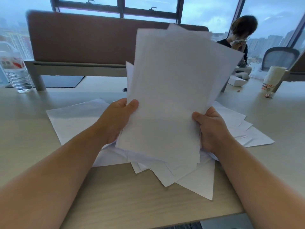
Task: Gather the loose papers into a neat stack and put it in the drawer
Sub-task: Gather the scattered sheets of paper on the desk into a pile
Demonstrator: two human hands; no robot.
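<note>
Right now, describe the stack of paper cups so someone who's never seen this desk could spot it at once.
Start at the long pale desk and follow it to the far right, beside the slanted leg of the neighbouring divider. There stands the stack of paper cups, nested white cups, ribbed with rims, red print on the bottom one. It is the only tall upright thing there; the loose papers lie flat.

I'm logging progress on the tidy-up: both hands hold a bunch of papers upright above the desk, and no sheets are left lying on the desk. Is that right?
Not quite. The left hand and right hand do hold the bunch of papers upright, but the head view shows loose sheets lying on the desk beneath.
</note>
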